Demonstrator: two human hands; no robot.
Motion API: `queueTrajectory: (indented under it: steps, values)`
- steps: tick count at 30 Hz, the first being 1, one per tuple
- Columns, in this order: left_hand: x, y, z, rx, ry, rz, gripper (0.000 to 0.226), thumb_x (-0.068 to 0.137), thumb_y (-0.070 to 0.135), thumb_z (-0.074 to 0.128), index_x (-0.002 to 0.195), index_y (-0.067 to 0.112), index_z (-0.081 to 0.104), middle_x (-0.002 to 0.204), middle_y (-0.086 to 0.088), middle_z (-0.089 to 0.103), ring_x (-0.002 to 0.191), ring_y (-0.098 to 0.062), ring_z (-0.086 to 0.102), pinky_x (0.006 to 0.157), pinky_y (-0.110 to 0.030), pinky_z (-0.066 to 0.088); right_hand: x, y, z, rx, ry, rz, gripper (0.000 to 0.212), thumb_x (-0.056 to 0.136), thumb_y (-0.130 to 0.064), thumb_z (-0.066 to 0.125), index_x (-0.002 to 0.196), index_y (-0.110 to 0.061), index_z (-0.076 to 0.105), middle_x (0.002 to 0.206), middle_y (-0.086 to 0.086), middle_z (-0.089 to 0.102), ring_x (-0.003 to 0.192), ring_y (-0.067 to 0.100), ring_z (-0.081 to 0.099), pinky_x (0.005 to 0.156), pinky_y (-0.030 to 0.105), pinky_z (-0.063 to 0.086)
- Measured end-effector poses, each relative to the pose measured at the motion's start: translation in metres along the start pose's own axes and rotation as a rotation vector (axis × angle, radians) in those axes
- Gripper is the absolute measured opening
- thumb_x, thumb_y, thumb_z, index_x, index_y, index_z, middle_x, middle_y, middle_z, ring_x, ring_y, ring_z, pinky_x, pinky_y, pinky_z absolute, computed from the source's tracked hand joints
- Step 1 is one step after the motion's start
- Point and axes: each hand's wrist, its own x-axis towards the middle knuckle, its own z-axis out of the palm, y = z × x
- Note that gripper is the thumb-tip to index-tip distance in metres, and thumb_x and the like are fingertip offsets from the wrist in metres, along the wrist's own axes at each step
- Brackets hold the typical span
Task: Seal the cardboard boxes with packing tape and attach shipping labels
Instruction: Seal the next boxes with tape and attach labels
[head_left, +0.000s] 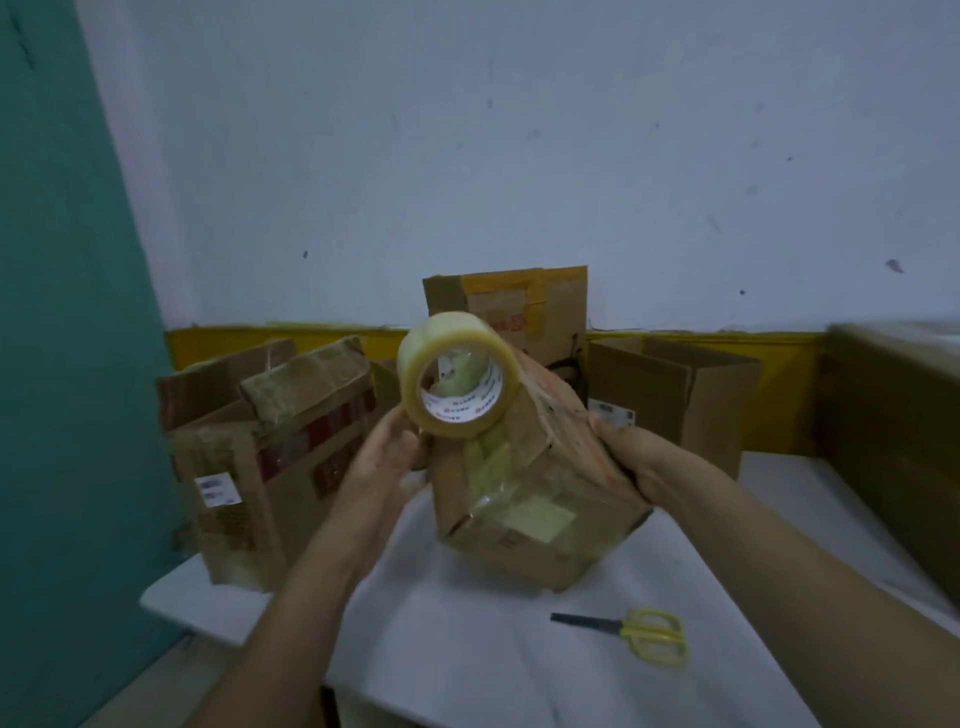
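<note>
A small cardboard box (524, 499) wrapped in shiny clear tape is tilted up above the white table (467, 649), one corner low near the tabletop. My right hand (631, 460) grips its right side. A roll of clear packing tape (457, 379) sits against the box's upper left, with a strip of tape running from it down the box face. My left hand (387, 457) holds the roll from below, fingers partly hidden behind it. A small white label (613, 414) shows just above my right fingers.
Yellow-handled scissors (641, 633) lie on the table in front of the box. An open taped box (260, 457) stands at left, another box (524, 306) behind, an open box (680, 400) at right. A brown surface (898, 431) fills the right edge.
</note>
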Motion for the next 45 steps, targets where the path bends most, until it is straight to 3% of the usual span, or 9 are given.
queueTrajectory:
  steps: [5,10,15,19,23,29,36,40,45]
  values:
    - [0.016,-0.009,0.02,-0.067,0.161,-0.108,0.08,0.07,0.068,0.076,0.138,0.032,0.055,0.128,0.007,0.068,0.116,-0.012,0.065,0.093,-0.037,0.054,0.003,0.03,0.023,0.149,-0.02,0.011,0.043,0.103,-0.046,0.041,0.128,-0.013,0.055,0.115,0.012,0.062,0.111,0.033,0.056,0.103,0.045,0.046]
    - [0.038,-0.022,0.01,0.186,0.414,-0.415,0.044,0.1,0.047,0.051,0.128,0.015,0.061,0.119,-0.011,0.067,0.102,-0.029,0.065,0.09,-0.043,0.053,-0.007,0.051,0.039,0.061,-0.037,-0.017,0.039,0.107,-0.037,0.037,0.124,-0.007,0.055,0.113,0.016,0.063,0.089,0.026,0.062,0.077,0.033,0.051]
    - [0.059,0.001,0.017,0.594,0.381,-0.28,0.034,0.104,0.032,0.042,0.12,0.009,0.061,0.103,-0.011,0.063,0.095,-0.03,0.059,0.078,-0.036,0.042,0.001,0.036,0.067,-0.41,0.089,-0.152,0.035,0.105,-0.038,0.039,0.084,-0.013,0.053,0.081,0.004,0.052,0.069,0.013,0.052,0.076,0.031,0.05]
    - [0.069,-0.001,0.028,1.001,0.251,-0.267,0.033,0.101,0.037,0.04,0.102,0.014,0.063,0.098,-0.014,0.067,0.09,-0.033,0.062,0.066,-0.033,0.039,-0.005,-0.006,0.08,-0.05,-0.153,-0.032,0.058,0.097,-0.064,0.039,0.113,-0.014,0.063,0.112,0.011,0.067,0.105,0.032,0.064,0.092,0.049,0.053]
    - [0.063,-0.012,0.035,1.124,0.3,-0.219,0.025,0.1,0.039,0.045,0.106,0.017,0.057,0.094,-0.005,0.057,0.092,-0.033,0.058,0.072,-0.034,0.04,-0.011,0.006,0.072,-0.069,-0.177,0.043,0.054,0.099,-0.058,0.041,0.114,-0.013,0.065,0.107,0.016,0.072,0.103,0.038,0.066,0.092,0.06,0.052]
    - [0.07,0.006,0.013,0.991,0.236,-0.231,0.015,0.096,0.021,0.047,0.092,0.012,0.059,0.096,-0.018,0.065,0.071,-0.022,0.055,0.053,-0.031,0.035,-0.019,-0.01,0.067,-0.413,-0.14,-0.012,0.045,0.107,-0.037,0.031,0.118,-0.004,0.059,0.112,0.018,0.067,0.094,0.033,0.064,0.087,0.049,0.056]
    - [0.05,0.039,-0.018,1.139,0.284,-0.073,0.023,0.089,0.003,0.047,0.103,0.018,0.057,0.091,-0.008,0.062,0.084,-0.029,0.059,0.068,-0.036,0.044,-0.024,-0.013,0.078,-0.422,-0.116,-0.021,0.032,0.107,-0.019,0.033,0.121,0.002,0.054,0.119,0.027,0.064,0.107,0.043,0.065,0.09,0.056,0.054]
    - [0.044,0.047,-0.028,1.368,0.28,-0.016,0.037,0.089,0.008,0.051,0.12,0.029,0.055,0.1,-0.008,0.066,0.088,-0.03,0.061,0.076,-0.042,0.054,-0.022,-0.016,0.078,-0.547,-0.048,-0.061,0.03,0.107,-0.017,0.036,0.124,0.002,0.053,0.101,0.021,0.064,0.085,0.035,0.064,0.078,0.046,0.056]
    - [0.043,0.052,-0.031,1.626,0.28,0.024,0.042,0.094,0.021,0.058,0.132,0.037,0.052,0.119,-0.004,0.066,0.105,-0.03,0.061,0.071,-0.035,0.043,-0.001,-0.015,0.085,-0.939,0.132,-0.283,0.031,0.101,-0.013,0.045,0.129,-0.011,0.058,0.13,0.012,0.057,0.11,0.028,0.057,0.081,0.033,0.051]
